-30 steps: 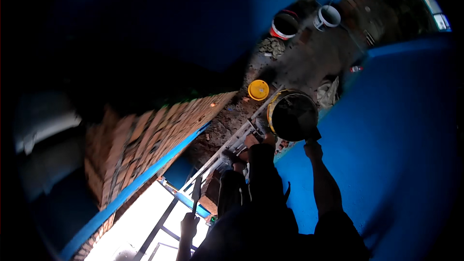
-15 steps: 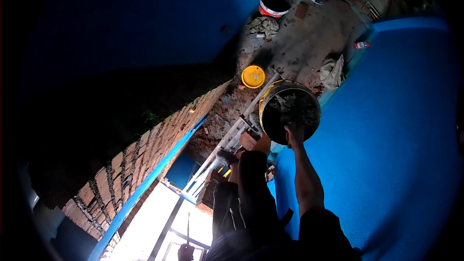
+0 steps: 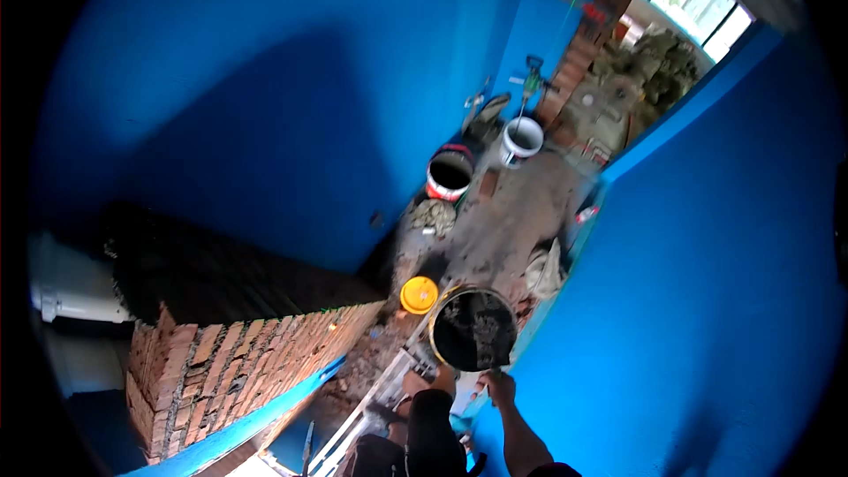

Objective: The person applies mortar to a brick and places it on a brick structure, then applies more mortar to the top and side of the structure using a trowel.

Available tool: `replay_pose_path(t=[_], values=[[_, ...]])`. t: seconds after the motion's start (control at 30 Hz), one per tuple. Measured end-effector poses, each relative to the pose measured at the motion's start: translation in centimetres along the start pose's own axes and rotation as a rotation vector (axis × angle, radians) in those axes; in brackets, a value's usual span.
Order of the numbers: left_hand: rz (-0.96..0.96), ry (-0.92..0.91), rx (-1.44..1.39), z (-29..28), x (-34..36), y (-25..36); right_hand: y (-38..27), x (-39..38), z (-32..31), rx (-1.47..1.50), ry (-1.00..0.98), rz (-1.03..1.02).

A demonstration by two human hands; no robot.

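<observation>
A round bucket (image 3: 459, 305) of dark wet mortar stands just in front of me. At its near rim my right hand (image 3: 499, 386) is closed around the handle of a trowel, whose dark blade (image 3: 493, 355) lies over the mortar. The blade is smeared and hard to separate from it. My left hand is out of view below the picture. A thin pointed tool (image 3: 308, 443), seen edge-on, sticks up at the lower left edge. My legs in dark trousers (image 3: 431, 428) show beside the bucket.
A pale metal frame (image 3: 389, 380) runs left of the bucket, near a brick wall (image 3: 238, 362). Beyond are a yellow-lidded pail (image 3: 419, 295), a red-and-white bucket (image 3: 439, 192), and a white bucket (image 3: 511, 157) with a power mixer (image 3: 532, 82). A cloth sack (image 3: 545, 272) lies by the right blue wall (image 3: 689, 256).
The view has swung up, showing more of the room. My right hand has drawn back from over the mortar to the near rim. My left hand has dropped out of view.
</observation>
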State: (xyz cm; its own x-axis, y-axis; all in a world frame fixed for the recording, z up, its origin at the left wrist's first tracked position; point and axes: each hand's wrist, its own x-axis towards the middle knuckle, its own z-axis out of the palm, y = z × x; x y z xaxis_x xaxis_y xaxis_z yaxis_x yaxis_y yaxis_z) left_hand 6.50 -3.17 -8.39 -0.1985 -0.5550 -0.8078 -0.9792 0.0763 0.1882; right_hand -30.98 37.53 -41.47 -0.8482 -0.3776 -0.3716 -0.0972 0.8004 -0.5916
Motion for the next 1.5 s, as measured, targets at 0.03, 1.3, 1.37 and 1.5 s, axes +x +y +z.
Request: replay_pose_path(t=[0.03, 1.3, 1.37, 1.5], values=[[0.105, -0.006, -0.024, -0.3, -0.1, 0.6, -0.4, -1.1, -1.3, 0.059, 0.116, -0.096], [-0.361, 0.525, -0.984, 16.9, -10.4, -10.4, -75.0, 1.8, -24.9, -0.637, 0.204, -1.674], [-0.362, 0.498, -1.064, 18.0, -9.7, -11.4, -74.2, 0.6, -25.7, -0.479, 0.282, -1.650], [-0.188, 0.399, -0.838, 16.3, -7.5, -10.9, -66.3, 3.5, -26.1, 0.098, 0.178, -1.264]])
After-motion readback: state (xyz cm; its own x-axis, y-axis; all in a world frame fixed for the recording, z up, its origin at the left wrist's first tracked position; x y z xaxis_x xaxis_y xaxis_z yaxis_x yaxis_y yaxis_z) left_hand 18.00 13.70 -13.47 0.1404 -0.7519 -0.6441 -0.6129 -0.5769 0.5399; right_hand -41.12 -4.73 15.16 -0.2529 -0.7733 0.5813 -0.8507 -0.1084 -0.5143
